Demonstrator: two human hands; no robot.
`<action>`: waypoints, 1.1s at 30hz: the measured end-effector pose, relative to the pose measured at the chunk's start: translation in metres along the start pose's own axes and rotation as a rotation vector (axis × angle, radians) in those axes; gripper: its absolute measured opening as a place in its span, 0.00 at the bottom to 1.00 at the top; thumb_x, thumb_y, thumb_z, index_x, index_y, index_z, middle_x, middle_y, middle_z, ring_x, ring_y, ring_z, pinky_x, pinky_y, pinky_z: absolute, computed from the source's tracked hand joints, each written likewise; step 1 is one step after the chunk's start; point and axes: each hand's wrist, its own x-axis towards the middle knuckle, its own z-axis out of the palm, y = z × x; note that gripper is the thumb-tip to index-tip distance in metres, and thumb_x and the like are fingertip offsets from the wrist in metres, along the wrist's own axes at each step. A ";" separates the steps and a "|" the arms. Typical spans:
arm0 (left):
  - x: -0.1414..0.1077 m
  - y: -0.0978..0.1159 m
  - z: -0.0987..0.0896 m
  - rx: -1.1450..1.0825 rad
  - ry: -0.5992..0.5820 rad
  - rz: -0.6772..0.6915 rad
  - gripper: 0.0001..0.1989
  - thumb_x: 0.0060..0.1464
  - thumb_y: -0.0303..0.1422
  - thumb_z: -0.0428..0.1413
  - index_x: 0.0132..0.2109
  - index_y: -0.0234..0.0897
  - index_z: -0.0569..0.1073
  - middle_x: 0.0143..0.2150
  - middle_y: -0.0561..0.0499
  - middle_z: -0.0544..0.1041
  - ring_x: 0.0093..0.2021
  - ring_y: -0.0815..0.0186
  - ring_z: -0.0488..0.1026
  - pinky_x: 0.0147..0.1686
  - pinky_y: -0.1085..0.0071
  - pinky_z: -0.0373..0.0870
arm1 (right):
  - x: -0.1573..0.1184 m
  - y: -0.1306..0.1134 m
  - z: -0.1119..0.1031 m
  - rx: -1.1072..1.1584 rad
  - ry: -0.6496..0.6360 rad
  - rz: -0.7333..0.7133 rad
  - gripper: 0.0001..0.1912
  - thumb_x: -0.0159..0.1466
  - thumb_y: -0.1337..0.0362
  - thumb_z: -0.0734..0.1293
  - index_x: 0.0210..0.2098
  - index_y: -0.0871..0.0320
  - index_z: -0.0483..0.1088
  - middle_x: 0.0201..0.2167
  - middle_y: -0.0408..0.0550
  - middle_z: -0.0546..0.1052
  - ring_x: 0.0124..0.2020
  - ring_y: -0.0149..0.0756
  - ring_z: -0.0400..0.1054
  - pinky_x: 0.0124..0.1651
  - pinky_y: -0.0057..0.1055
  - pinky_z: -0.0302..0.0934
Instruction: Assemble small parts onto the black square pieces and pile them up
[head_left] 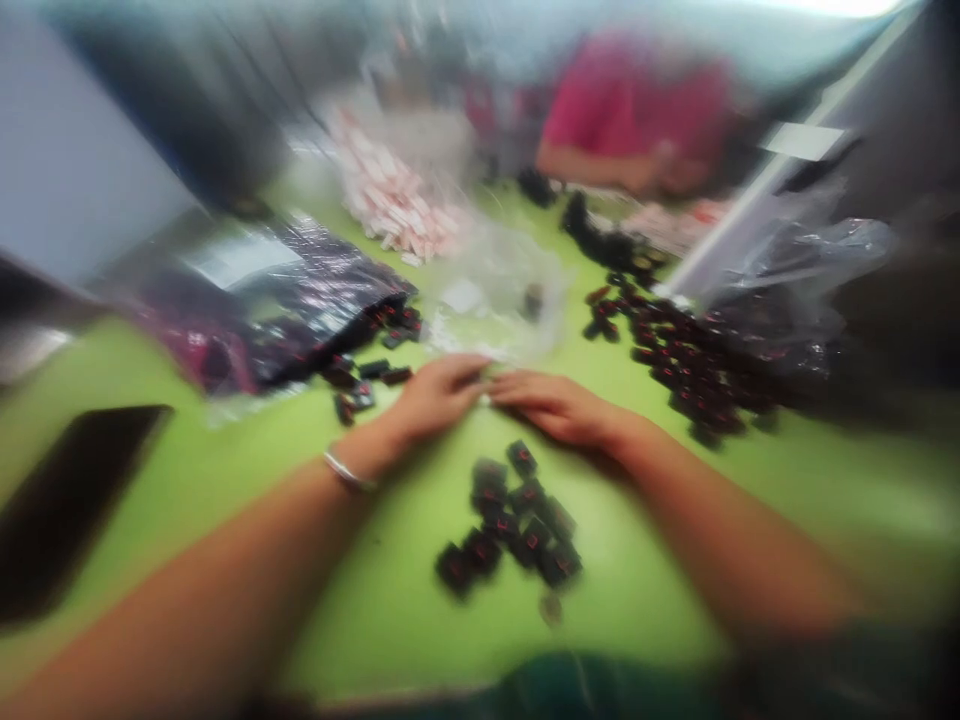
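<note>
My left hand and my right hand meet at the fingertips over the green table. A tiny white bit shows between them; motion blur hides what the left fingers hold, if anything. The right fingers lie fairly straight, side by side. A clear plastic bag with pale small pieces in it lies just beyond the fingertips. Nearer to me, between my forearms, sits a loose group of small black blocks with red marks. A silver bangle is on my left wrist.
A shiny dark bag spills black blocks at left. A bigger heap of black blocks lies at right, by a crumpled clear bag. A dark phone-like slab is far left. Pinkish-white pieces and a person in pink are beyond.
</note>
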 end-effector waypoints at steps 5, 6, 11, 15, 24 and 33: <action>-0.002 0.000 0.000 -0.027 -0.008 -0.005 0.19 0.53 0.34 0.55 0.52 0.34 0.74 0.53 0.43 0.76 0.54 0.56 0.71 0.58 0.57 0.63 | -0.005 -0.014 -0.010 0.245 0.112 0.090 0.17 0.65 0.68 0.59 0.50 0.55 0.73 0.49 0.47 0.77 0.52 0.35 0.69 0.59 0.38 0.61; -0.002 0.001 0.000 -0.041 -0.014 0.004 0.19 0.53 0.33 0.55 0.52 0.36 0.74 0.53 0.43 0.76 0.53 0.57 0.71 0.58 0.57 0.63 | -0.005 -0.017 -0.012 0.276 0.175 0.145 0.16 0.65 0.68 0.60 0.49 0.55 0.74 0.48 0.47 0.77 0.51 0.35 0.70 0.58 0.38 0.61; -0.001 0.009 0.003 -0.112 0.034 0.059 0.20 0.53 0.30 0.56 0.54 0.36 0.73 0.55 0.43 0.74 0.55 0.58 0.70 0.59 0.59 0.62 | 0.001 -0.015 -0.017 0.238 0.449 0.350 0.19 0.65 0.63 0.60 0.54 0.54 0.71 0.46 0.48 0.78 0.47 0.36 0.72 0.57 0.41 0.62; 0.003 0.008 -0.002 -0.106 0.139 0.021 0.20 0.51 0.29 0.56 0.53 0.33 0.74 0.54 0.41 0.75 0.54 0.58 0.71 0.59 0.59 0.61 | 0.005 0.006 -0.018 0.056 0.469 0.350 0.20 0.65 0.60 0.60 0.54 0.54 0.70 0.58 0.49 0.69 0.60 0.40 0.61 0.65 0.45 0.51; 0.003 0.000 -0.005 -0.351 0.303 -0.187 0.20 0.48 0.29 0.59 0.51 0.31 0.74 0.47 0.43 0.77 0.43 0.64 0.73 0.49 0.64 0.68 | -0.006 0.014 -0.019 -0.148 0.517 0.459 0.16 0.66 0.60 0.59 0.34 0.58 0.77 0.39 0.50 0.79 0.43 0.39 0.73 0.50 0.38 0.64; -0.004 0.015 -0.002 -0.610 0.213 -0.411 0.20 0.44 0.37 0.65 0.45 0.32 0.77 0.34 0.47 0.78 0.28 0.70 0.71 0.33 0.71 0.70 | -0.006 -0.004 -0.015 -0.282 0.600 0.371 0.08 0.60 0.67 0.62 0.32 0.57 0.74 0.30 0.47 0.77 0.30 0.33 0.68 0.37 0.31 0.62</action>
